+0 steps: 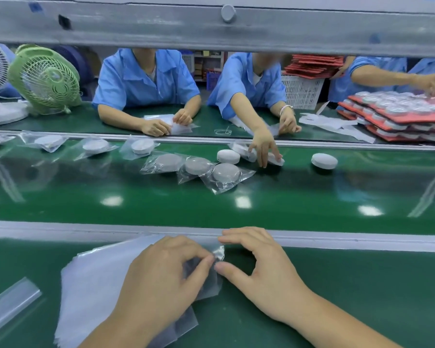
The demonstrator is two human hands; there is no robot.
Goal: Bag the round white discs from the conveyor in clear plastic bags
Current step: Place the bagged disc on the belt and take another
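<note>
— Which way does the clear bag [206, 282] run?
— It lies on top of the stack of bags [93, 285] on the near surface [362, 297]. Its long axis goes from under the left hand [161, 277] away toward the grey rail [60, 228], and its crumpled far corner is raised between the two thumbs.
— Are the fingers gripping it?
— The left fingers [201, 249] are curled and pinch that corner against the thumb. The right hand [264, 272] has its thumb tip at the bag's edge, with its fingers [236, 238] arched over the rail (whether they truly pinch the plastic, I cannot tell).
— And the discs?
— They are all beyond the fingertips, past the rail on the green conveyor [312, 197]. A bare white disc [228, 156] lies flat straight ahead, with a second bare disc [324, 161] further right. Three bagged discs [211, 169] overlap just left of the first.
— Any room to move?
— There is open belt between the rail and the discs, and bare surface right of the right hand. A plastic strip [10, 300] lies well left of the left hand
</note>
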